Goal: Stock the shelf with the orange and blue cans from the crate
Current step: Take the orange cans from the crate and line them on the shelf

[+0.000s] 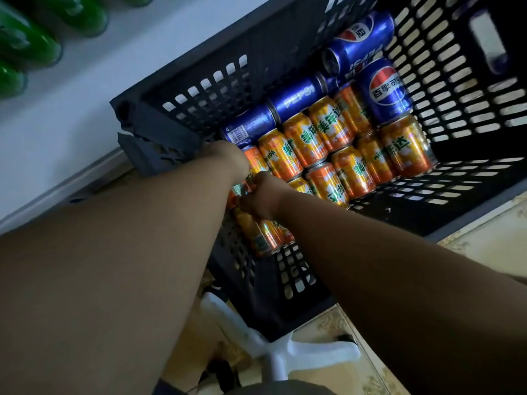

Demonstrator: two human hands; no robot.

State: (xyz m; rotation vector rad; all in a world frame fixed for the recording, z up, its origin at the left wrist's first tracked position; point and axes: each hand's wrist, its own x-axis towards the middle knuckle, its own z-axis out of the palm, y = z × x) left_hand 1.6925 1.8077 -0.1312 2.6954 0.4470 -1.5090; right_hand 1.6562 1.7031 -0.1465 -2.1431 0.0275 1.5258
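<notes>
Both hands are down in the black slatted plastic crate point(445, 89): the left hand point(228, 155) and the right hand point(261, 196) meet on one shiny orange soda can point(251, 173) at the pile's eight o'clock edge, fingers hidden, so their hold cannot be told. Roughly a dozen orange cans point(328, 149) lie there, with five blue cola cans point(383, 89) at twelve o'clock. Both bare forearms reach in, nearly straight.

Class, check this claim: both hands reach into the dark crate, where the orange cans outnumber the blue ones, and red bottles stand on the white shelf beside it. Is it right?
Not quite. The head view shows the bottles on the shelf are green, not red. The rest holds: both hands reach into the dark crate, where orange cans outnumber blue ones.
</notes>
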